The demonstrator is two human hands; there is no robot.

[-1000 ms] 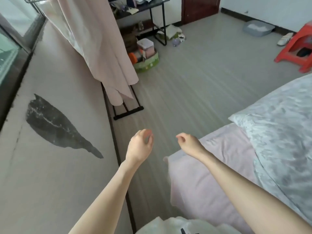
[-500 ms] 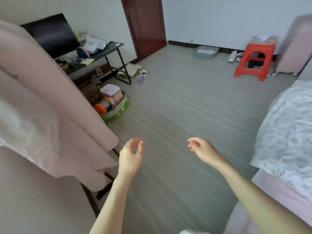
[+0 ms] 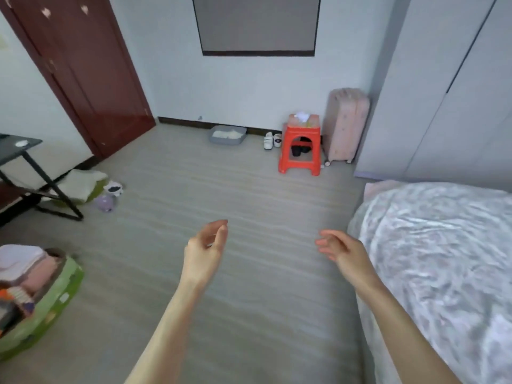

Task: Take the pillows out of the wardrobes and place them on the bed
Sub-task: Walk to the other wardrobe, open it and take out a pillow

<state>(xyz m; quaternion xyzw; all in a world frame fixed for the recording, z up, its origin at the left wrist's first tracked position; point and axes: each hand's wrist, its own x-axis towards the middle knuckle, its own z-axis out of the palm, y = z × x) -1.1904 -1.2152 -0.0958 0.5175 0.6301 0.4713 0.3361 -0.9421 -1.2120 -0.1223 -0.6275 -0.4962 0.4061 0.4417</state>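
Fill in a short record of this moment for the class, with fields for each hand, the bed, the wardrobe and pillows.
left hand: held out over the floor, fingers loosely curled, holding nothing
right hand: held out beside the bed, fingers relaxed, holding nothing
bed: on the right, covered by a pale patterned quilt
wardrobe: far right corner, grey doors closed
pillows: none in view
beside wardrobe: pink suitcase, red stool
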